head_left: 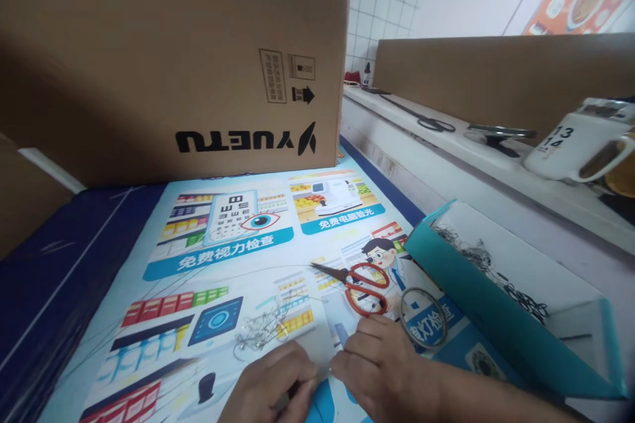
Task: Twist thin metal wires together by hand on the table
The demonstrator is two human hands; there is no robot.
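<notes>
My left hand is at the bottom middle, its thumb and fingers closed in a pinch. Close beside it, my right hand has its fingers curled together too. Whatever lies between the fingertips is too small to name. Just beyond my left hand is a loose pile of thin, shiny bent wire pieces. Scissors with orange-red handles lie beyond my right hand, blades pointing left. A round metal ring sits by my right wrist. From near the scissor tips a fine thread runs left.
A teal box at right holds more tangled wire pieces and dark ones. A large cardboard carton stands at the back of the printed tabletop sheet. Along the right ledge are a white mug and dark-handled scissors.
</notes>
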